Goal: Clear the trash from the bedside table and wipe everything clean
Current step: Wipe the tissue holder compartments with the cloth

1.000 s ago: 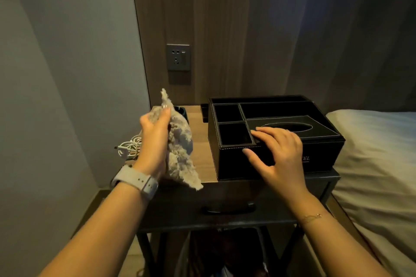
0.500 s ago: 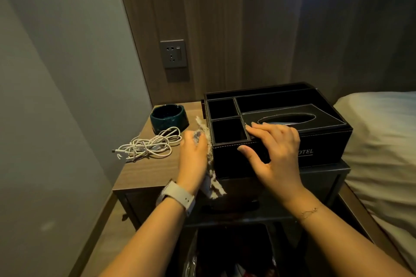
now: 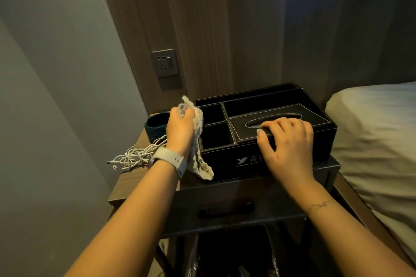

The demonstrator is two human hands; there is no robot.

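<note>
A black leather organiser box [image 3: 265,108] with a tissue slot and several open compartments stands on the wooden bedside table [image 3: 132,184]. My left hand [image 3: 180,130] grips a pale crumpled cloth [image 3: 198,141] against the box's left side, the cloth hanging down to the tabletop. My right hand [image 3: 288,141] rests on the box's front top edge, fingers curled over the tissue lid and thumb on the front face.
A dark green bowl [image 3: 156,126] and a tangled white cable [image 3: 135,156] lie on the table's left part. A wall socket [image 3: 165,63] sits above. The bed [image 3: 378,132] is at the right. A drawer handle [image 3: 225,210] and a bin lie below.
My left hand with the cloth has moved from the table's front up along the box's left side toward the back. My right hand has shifted right along the box's front edge.
</note>
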